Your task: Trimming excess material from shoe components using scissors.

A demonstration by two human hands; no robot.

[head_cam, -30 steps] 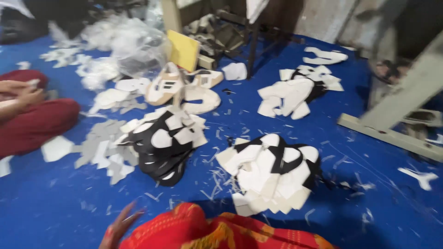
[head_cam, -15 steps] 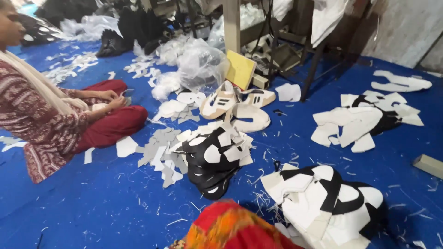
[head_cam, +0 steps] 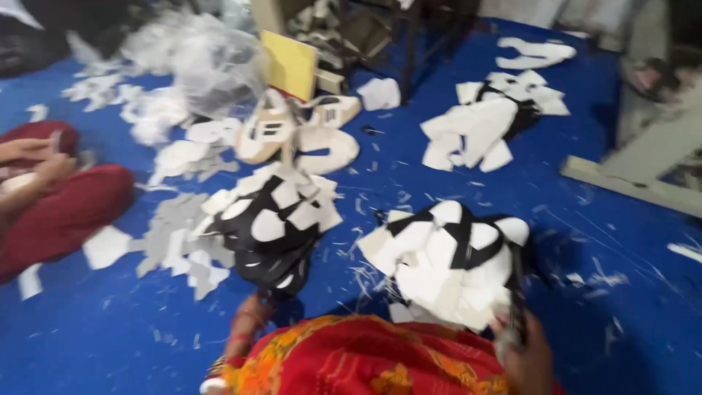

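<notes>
Blue floor mat (head_cam: 453, 190) under everything, littered with offcut scraps. We sit at the bottom edge, red-orange patterned cloth (head_cam: 365, 362) across our lap. Our right hand (head_cam: 523, 347) is closed around a dark slim tool (head_cam: 516, 292), blurred, kind unclear; its tip lies against the near pile of white and black cut pieces (head_cam: 446, 260), just in front of our lap. Our left hand (head_cam: 256, 311) is at the lower edge of the second white-and-black pile (head_cam: 270, 223); fingers are hidden under it, so we cannot tell whether they grip. Bangles show on that wrist. A third pile (head_cam: 486, 121) lies well apart, farther right. Two pale shoe uppers (head_cam: 292, 132) sit behind the left pile, beside a yellow card (head_cam: 290, 64) and clear plastic bags (head_cam: 197, 62). Another person's red-clad knee (head_cam: 62, 212) and hand (head_cam: 36, 172) are at the left edge.
</notes>
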